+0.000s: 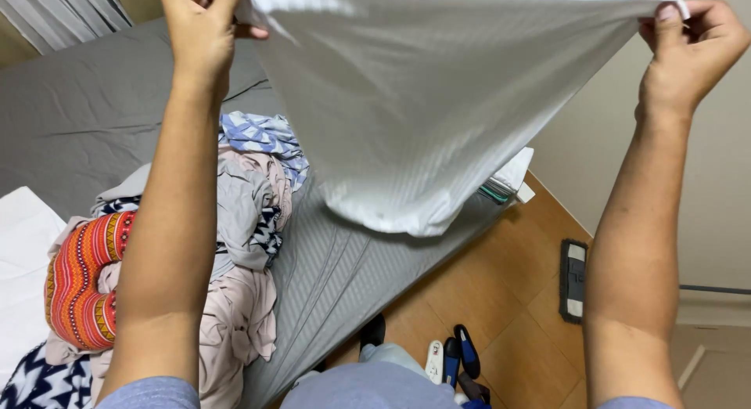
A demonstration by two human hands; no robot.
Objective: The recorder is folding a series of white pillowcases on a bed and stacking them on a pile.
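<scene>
Both my left hand [202, 21] and right hand [688, 45] pinch the top corners of the white cloth [438, 104], which looks light, soft and limp.

Bedroom surroundings: bed, laundry pile and floor items.
A grey bed sheet [78, 119] bears a heap of clothes [242, 221], including an orange patterned garment [82, 276] and a blue-and-white patterned cloth [262, 135]. On the wooden floor [501, 315] lie slippers [458, 354] and a flat mop head [573, 280].
</scene>
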